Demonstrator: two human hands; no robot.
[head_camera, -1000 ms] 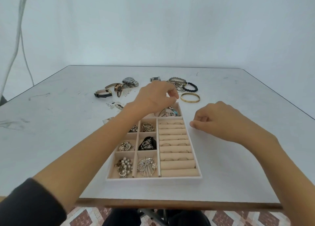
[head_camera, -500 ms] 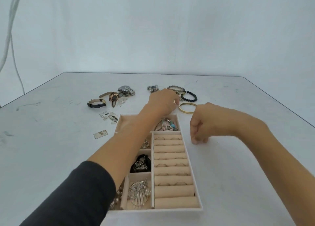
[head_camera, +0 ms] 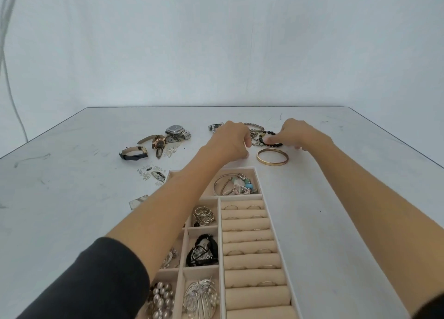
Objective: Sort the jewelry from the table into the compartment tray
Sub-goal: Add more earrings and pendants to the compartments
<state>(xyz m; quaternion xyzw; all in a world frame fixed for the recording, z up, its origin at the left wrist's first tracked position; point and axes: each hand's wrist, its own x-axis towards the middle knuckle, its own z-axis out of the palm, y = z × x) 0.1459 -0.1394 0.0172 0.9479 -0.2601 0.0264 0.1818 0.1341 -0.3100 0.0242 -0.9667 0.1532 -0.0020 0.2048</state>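
Jewelry [head_camera: 176, 130] lies loose on the table [head_camera: 72, 186] beyond the compartment tray [head_camera: 240, 168]. Fingers of the right hand [head_camera: 300, 133] pinch a black bead bracelet [head_camera: 276, 145]. Fingers of the left hand [head_camera: 230, 140] curl beside tangled bracelets [head_camera: 254, 136], grip unclear.

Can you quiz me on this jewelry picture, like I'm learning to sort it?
1. True or false: the gold bangle lies inside the tray.
2. What do the right hand's fingers touch? A) black bead bracelet B) watch C) pearls
3. Fill in: the rings sit on the tray's ____ side.
Key: 1 false, it lies on the table; 2 A; 3 right.
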